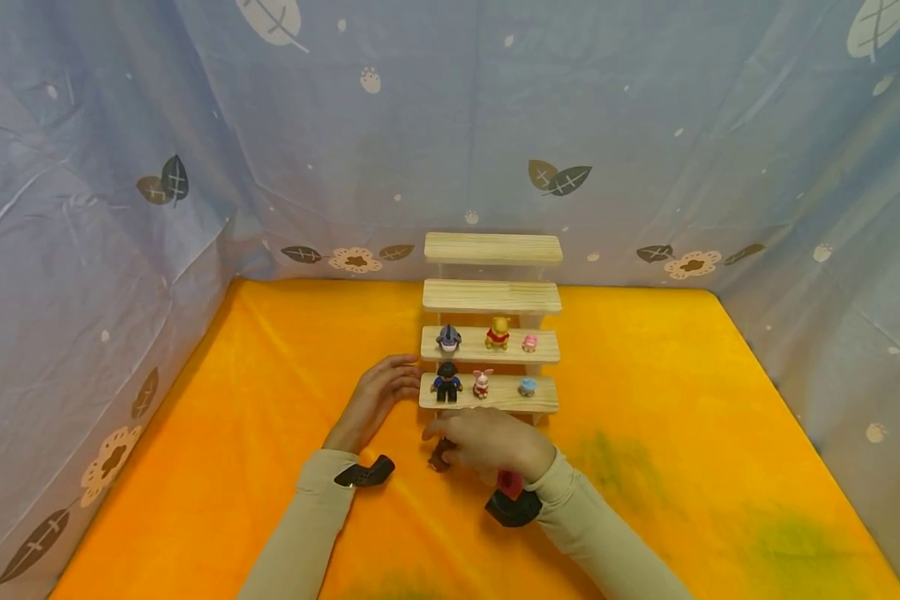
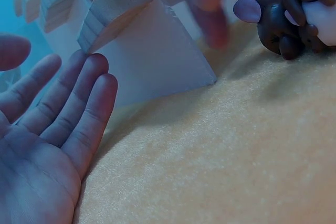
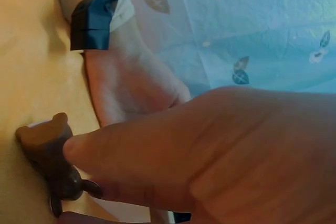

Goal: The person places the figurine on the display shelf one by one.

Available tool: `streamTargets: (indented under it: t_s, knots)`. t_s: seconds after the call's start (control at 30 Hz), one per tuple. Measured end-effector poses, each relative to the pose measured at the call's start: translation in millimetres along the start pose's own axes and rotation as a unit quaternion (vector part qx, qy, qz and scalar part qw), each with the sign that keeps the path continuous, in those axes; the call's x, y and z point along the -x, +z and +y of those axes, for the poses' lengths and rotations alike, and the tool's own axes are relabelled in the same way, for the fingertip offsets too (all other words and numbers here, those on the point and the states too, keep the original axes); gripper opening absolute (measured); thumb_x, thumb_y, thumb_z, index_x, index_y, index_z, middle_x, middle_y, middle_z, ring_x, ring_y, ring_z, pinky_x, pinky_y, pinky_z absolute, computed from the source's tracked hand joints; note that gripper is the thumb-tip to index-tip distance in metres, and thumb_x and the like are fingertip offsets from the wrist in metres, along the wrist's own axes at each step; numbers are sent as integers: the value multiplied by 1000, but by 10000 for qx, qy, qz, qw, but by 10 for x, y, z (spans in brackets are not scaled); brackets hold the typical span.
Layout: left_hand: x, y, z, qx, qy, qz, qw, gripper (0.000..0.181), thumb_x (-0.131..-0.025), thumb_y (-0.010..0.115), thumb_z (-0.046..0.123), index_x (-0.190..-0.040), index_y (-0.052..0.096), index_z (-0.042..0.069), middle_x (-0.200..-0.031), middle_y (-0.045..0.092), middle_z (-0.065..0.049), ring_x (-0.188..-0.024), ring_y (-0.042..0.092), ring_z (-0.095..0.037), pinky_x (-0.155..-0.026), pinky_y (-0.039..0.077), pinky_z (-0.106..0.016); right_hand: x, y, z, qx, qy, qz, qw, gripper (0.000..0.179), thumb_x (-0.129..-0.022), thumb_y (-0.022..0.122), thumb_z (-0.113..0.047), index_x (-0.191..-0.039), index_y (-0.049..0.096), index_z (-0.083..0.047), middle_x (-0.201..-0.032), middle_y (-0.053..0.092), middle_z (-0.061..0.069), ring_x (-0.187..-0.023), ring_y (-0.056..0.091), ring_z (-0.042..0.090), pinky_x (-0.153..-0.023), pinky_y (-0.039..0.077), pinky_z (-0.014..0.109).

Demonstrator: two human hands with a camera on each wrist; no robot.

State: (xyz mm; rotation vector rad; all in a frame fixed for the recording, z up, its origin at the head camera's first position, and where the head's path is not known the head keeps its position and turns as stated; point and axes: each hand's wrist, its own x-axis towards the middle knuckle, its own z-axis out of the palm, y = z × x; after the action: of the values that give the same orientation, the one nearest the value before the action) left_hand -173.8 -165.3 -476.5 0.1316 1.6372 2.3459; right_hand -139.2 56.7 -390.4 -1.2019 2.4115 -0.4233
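Note:
A small brown animal figurine (image 1: 441, 455) with a pale belly lies on the yellow cloth just in front of the stepped wooden shelf (image 1: 506, 404). My right hand (image 1: 495, 437) pinches it; the right wrist view puts the thumb against the side of the figurine (image 3: 50, 153). Palm turned up and fingers stretched out, my left hand (image 2: 52, 124) has its fingertips right at the left end of the lowest step. On that step stand a dark-haired toy person (image 1: 447, 383), a pink piglet figurine (image 1: 482, 384) and a small light-blue piece (image 1: 527, 387).
One step higher are a grey donkey figurine (image 1: 448, 339), a yellow bear in a red shirt (image 1: 498, 333) and a small pink piece (image 1: 530, 342). Something red (image 1: 508, 482) shows below my right wrist. A patterned blue-grey curtain (image 1: 390, 125) closes the back and sides.

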Motion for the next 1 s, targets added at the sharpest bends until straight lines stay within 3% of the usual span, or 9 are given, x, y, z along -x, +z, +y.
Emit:
streamTargets:
  t_s: [0.23,0.47,0.8,1.0]
  knots:
    - [-2,-6,-11,-21,-11,7,10000,43,-110,43,27,-142,46,-2,-120,61,-6,-99,65,-13,-92,56,-27,-1,69,-17,622,-90,228,9978,30,-92,70,-6,-121,72,-17,-112,70,-2,-97,67,12,-84,57,26]
    - [-4,-3,-4,3,26,7,10000,42,-110,42,26,-142,47,-2,-119,62,-6,-99,65,-13,-92,56,-26,-15,119,-52,895,111,311,9954,20,-96,67,-11,-113,73,-19,-105,68,-3,-95,66,13,-83,57,29]
    - [-19,-7,-10,52,26,15,10000,42,-110,43,26,-141,47,-2,-120,61,-8,-99,66,-13,-93,56,-28,10,177,-124,1548,247,772,9846,5,-95,72,-28,-97,76,-26,-87,65,-5,-74,62,9,-60,52,24]
    - [-12,-3,-6,25,0,45,10000,42,-110,43,27,-141,48,-1,-118,62,-5,-99,65,-13,-92,56,-27,27,188,-152,1710,239,875,9811,5,-95,72,-29,-95,76,-25,-85,65,-5,-73,63,10,-61,53,25]
